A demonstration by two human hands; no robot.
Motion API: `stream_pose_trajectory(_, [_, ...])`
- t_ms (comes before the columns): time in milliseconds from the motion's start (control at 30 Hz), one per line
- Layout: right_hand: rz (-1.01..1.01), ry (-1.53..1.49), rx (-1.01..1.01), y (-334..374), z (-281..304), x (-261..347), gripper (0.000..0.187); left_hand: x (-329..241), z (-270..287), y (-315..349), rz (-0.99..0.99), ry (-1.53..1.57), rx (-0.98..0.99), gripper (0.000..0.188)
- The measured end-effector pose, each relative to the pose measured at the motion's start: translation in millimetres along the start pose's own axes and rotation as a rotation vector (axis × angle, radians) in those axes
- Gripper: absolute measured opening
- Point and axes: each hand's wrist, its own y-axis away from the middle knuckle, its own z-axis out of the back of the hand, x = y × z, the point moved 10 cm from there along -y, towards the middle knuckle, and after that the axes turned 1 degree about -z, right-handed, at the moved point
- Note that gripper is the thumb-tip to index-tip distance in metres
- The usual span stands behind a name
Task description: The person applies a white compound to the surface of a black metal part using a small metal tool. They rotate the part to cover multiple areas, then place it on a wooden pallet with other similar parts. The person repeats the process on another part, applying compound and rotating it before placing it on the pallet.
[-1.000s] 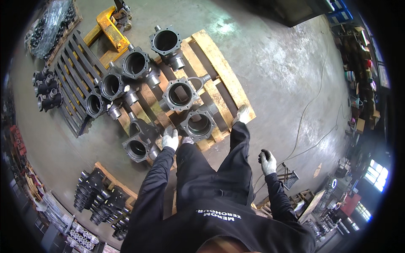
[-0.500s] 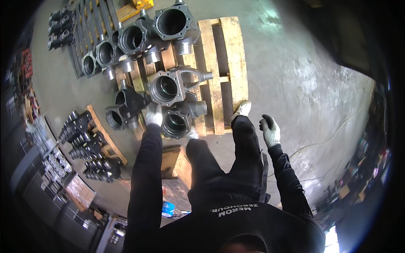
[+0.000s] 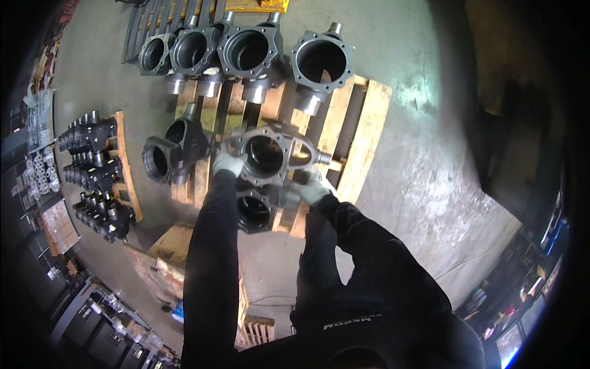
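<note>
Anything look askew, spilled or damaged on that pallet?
No spill or damage shows. Mildly odd: the looped casting between the left hand and right hand points its narrow end rightward, whereas the far row has silver spouts pointing toward the person. That may be normal.

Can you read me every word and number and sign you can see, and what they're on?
White lettering on the person's black top: partly lost in the folds; I won't copy it out.
Held-at grey metal casting: no lettering I can make out.
Clutter near the right edge: too small and blurred to tell.
</note>
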Motion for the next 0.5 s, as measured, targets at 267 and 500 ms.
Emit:
stream_pose_trajectory(267, [-0.416,-0.408,-0.175,-61,-66,-38,0.067,-3,-40,-54,-0.094,0.061,0.269,0.073])
stream_pose_trajectory(500, [-0.445,-0.310,-0.025,-67,-78,-68,0.086,-49,-11,-43,-0.319,-0.154,0.063,0.064])
